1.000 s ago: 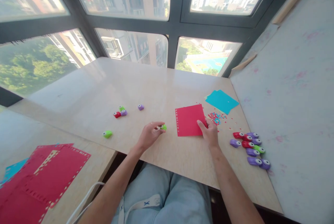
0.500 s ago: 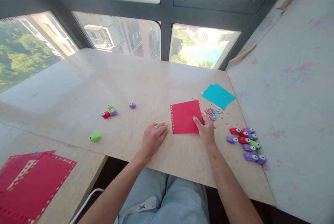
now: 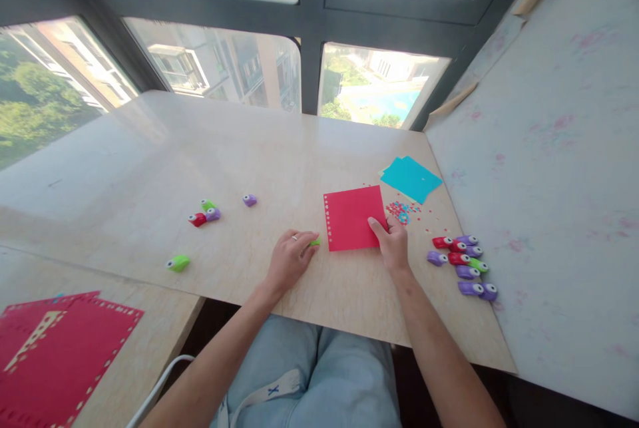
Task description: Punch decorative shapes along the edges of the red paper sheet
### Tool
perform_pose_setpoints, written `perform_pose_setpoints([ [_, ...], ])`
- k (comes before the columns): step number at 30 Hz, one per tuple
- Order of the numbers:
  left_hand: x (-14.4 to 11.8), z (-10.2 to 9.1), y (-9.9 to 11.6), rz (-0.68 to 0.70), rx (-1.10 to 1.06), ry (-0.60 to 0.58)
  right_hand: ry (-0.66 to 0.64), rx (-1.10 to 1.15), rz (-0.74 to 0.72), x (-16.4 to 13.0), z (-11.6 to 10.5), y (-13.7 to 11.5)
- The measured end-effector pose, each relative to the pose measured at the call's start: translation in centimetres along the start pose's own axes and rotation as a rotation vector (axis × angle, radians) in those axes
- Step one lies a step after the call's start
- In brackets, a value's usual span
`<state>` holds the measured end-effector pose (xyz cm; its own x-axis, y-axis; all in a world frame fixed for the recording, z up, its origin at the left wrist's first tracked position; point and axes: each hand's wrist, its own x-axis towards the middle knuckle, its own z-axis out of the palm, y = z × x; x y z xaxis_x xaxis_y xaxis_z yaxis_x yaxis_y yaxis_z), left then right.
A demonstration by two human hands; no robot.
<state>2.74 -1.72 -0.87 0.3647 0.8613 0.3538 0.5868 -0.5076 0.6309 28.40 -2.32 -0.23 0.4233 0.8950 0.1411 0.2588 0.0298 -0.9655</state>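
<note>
My left hand [image 3: 289,256] is closed around a small green paper punch [image 3: 315,241], most of it hidden under the fingers. The punch is just left of a red sheet of paper [image 3: 352,220], with a narrow gap between them. A column of small punched holes runs down the sheet's left edge. My right hand [image 3: 394,241] pinches the sheet at its lower right side, thumb on top. Right beside that hand lies a scatter of tiny red and blue paper bits [image 3: 402,212].
Blue paper sheets [image 3: 412,179] lie behind the bits. Several punches [image 3: 459,259] cluster near the right wall. More lie left, including a green punch [image 3: 178,263] and a purple punch [image 3: 249,200]. Punched red sheets [image 3: 74,361] cover the lower left surface. Windows border the table's back.
The view has shifted slightly, so everything sits a little further left. The gap between the green punch and the red sheet looks slightly wider. Both hands keep their grips.
</note>
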Motion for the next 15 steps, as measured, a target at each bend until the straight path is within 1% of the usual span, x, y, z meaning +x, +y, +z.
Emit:
perform_pose_setpoints([
  [4,-0.13,-0.05,-0.05,-0.066,-0.099,0.002,-0.020,-0.016,0.015,-0.02,0.21,-0.12],
  [9,-0.35,-0.03,0.12,-0.070,-0.186,-0.021,-0.018,-0.072,-0.023,0.12,0.27,-0.33],
  [15,-0.36,0.32,0.83,-0.104,-0.237,-0.010,-0.031,-0.017,0.014,0.10,0.31,-0.33],
])
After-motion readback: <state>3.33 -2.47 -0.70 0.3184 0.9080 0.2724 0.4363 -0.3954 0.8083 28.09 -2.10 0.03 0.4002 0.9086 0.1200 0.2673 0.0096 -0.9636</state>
